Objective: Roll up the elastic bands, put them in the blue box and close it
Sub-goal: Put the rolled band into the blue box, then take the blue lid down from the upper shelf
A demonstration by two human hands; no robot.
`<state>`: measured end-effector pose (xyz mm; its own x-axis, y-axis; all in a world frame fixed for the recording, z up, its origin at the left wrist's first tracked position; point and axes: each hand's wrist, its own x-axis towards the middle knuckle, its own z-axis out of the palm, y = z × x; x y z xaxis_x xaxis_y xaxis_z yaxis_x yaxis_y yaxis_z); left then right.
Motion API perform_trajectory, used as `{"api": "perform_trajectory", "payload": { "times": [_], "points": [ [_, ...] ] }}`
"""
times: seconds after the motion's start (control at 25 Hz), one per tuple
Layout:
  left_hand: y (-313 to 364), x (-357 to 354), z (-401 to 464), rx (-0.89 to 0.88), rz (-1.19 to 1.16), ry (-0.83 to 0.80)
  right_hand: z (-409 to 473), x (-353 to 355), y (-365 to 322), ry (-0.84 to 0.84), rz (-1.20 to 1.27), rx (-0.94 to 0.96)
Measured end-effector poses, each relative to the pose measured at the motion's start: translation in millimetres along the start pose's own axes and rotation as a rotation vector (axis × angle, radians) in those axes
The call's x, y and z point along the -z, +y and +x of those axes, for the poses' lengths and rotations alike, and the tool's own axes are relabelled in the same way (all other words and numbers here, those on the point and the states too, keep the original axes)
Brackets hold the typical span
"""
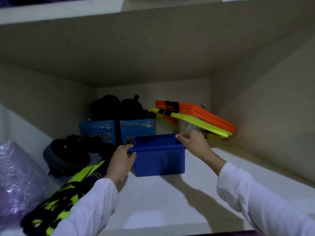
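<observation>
Both hands hold the blue box [158,157] on the white shelf [170,201] inside a cupboard: the left hand [120,161] has its grip closed on the box's left rim, the right hand [193,143] pinches the far right rim. The box is lidless. Behind it stand two blue cartons [117,132]; orange and yellow flat pieces [196,116] lean at right.

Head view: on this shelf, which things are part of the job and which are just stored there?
Part of the job:
- blue box, open, no lid in view
- left hand and right hand, gripping its rim

Just stored:
- two Lucky Star cartons
- orange and yellow flat pieces
- black wheels
- bubble wrap

No elastic bands clearly identifiable.
</observation>
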<state>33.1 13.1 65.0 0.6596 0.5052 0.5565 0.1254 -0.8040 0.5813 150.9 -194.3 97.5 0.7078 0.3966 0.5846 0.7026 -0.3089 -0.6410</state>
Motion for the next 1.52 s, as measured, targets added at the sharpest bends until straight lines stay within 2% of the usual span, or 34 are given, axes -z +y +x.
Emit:
{"api": "perform_trajectory", "payload": {
  "times": [0.12,0.24,0.48,0.6,0.72,0.84,0.96,1.04,1.28,1.52],
  "points": [
    [23.6,36.0,-13.4,-0.046,-0.094,0.096,-14.2,21.9,-39.6,0.017,0.377,-0.079],
    [54.6,79.8,-32.3,-0.129,-0.178,0.195,-30.5,51.6,-86.7,0.039,0.604,-0.075],
    [118.3,178.0,-67.2,-0.284,-0.358,0.471,-57.0,101.1,-181.0,0.133,0.743,0.114],
    [146.7,220.9,-68.5,-0.348,-0.393,0.533,-52.5,126.4,-224.6,0.245,0.779,0.200],
    [180.3,247.9,-53.7,-0.386,-0.357,0.515,-31.9,160.8,-249.9,0.424,0.797,0.225],
    [214.8,257.7,-25.4,-0.378,-0.306,0.452,0.8,192.9,-249.0,0.606,0.702,0.184],
    [244.2,258.0,-0.5,-0.366,-0.267,0.375,26.2,217.0,-238.6,0.691,0.581,0.109],
    [258.1,255.2,11.6,-0.359,-0.309,0.317,37.4,225.5,-231.6,0.687,0.546,0.071],
    [275.0,237.1,38.7,-0.283,-0.451,0.180,59.7,218.6,-212.0,0.467,0.678,0.006],
    [270.2,220.3,51.6,-0.308,-0.468,0.191,70.8,213.1,-212.6,0.609,0.605,0.050]
  ]
}}
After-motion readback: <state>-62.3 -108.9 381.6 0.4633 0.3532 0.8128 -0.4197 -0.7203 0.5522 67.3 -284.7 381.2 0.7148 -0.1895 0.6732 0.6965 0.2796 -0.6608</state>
